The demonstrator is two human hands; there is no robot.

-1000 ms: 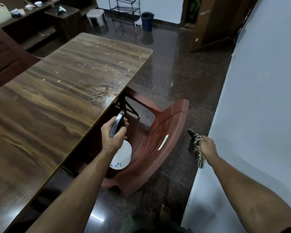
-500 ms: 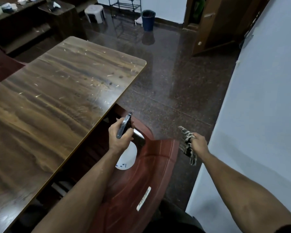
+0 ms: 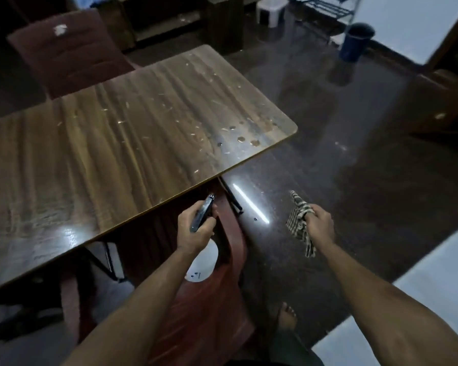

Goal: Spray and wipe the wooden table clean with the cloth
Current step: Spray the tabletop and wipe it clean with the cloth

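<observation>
The wooden table (image 3: 111,143) fills the left and middle of the view, strewn with pale crumbs and wet spots near its far right corner. My left hand (image 3: 195,228) grips a spray bottle (image 3: 202,262) by its dark trigger head, just off the table's near edge; the white body hangs below my fist. My right hand (image 3: 319,224) holds a striped cloth (image 3: 299,220) bunched in its fingers, hanging over the floor to the right of the table.
A red plastic chair (image 3: 209,299) stands under my left arm at the table's near side. Another dark red chair (image 3: 69,51) sits at the far side. A blue bin (image 3: 356,42), white stool (image 3: 271,11) and a white wall (image 3: 421,313) at right border the dark glossy floor.
The view has swung left and shifted along the table toward its end, bringing the far chair into sight. Both hands keep their holds and sit closer to the table's corner.
</observation>
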